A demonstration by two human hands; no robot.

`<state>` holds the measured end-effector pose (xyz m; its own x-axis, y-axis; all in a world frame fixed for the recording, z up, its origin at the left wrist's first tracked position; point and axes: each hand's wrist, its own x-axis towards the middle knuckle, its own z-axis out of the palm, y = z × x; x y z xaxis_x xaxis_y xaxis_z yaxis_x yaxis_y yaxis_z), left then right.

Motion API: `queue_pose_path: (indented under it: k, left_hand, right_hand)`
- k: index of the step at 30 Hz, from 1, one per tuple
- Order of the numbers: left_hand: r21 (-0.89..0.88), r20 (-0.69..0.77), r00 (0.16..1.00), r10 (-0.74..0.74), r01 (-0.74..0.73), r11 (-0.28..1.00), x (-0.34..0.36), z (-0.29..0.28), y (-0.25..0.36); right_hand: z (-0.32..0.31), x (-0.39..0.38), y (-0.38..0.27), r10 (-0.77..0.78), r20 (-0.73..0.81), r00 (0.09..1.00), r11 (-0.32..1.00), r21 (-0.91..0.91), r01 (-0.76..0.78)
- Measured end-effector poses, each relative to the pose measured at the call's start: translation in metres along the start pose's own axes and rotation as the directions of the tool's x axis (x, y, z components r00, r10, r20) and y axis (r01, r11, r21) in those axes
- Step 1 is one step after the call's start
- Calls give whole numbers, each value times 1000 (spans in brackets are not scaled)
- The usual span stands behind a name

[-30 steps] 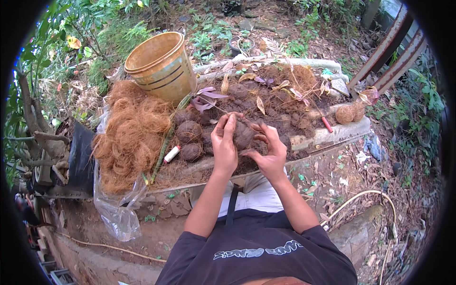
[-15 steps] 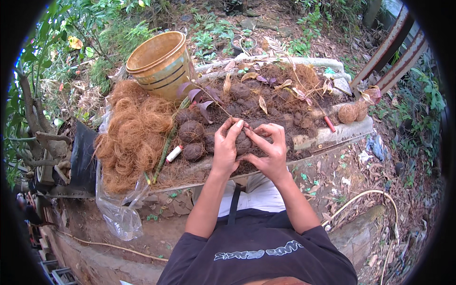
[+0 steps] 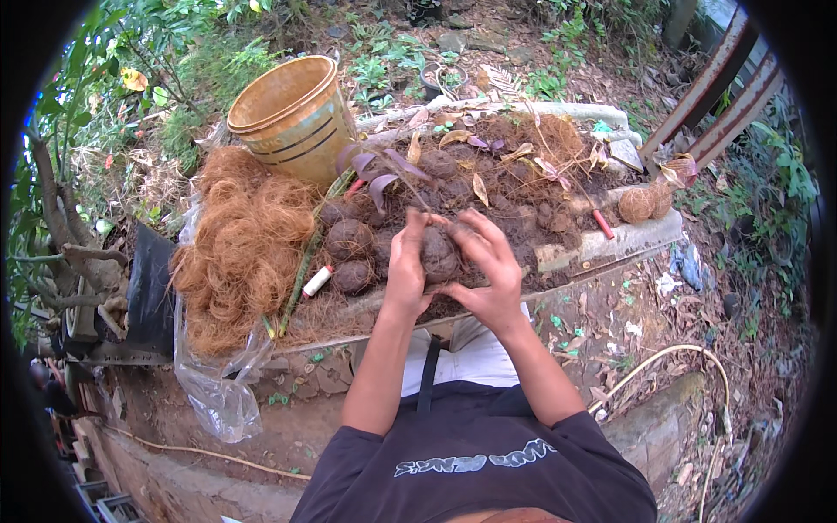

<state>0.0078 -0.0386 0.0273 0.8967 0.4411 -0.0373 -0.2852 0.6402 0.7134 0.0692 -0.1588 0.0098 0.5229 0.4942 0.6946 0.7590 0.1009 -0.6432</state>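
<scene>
Head view: both hands (image 3: pixel 406 268) (image 3: pixel 490 277) clasp a round, dark brown ball (image 3: pixel 440 254), purple-leaved stem (image 3: pixel 408 184) at its top

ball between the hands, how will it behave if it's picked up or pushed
The ball would probably roll when pushed, being rounded. Its dark, rough surface looks like packed soil, so it may crumble if squeezed. The purple plant leaning left above it might make it tip that way.
</scene>
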Motion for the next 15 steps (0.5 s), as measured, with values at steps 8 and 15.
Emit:
queue_pose_path:
  k: [8,15]
  left_hand:
    - [-15,-6,999,36,-36,999,7,-13,-9]
    - [-260,-35,994,-102,89,961,3,-6,-3]
  right_hand:
    - [2,0,1,-49,18,999,974,-221,52]
    - [4,-5,10,56,-51,997,997,65,-52]
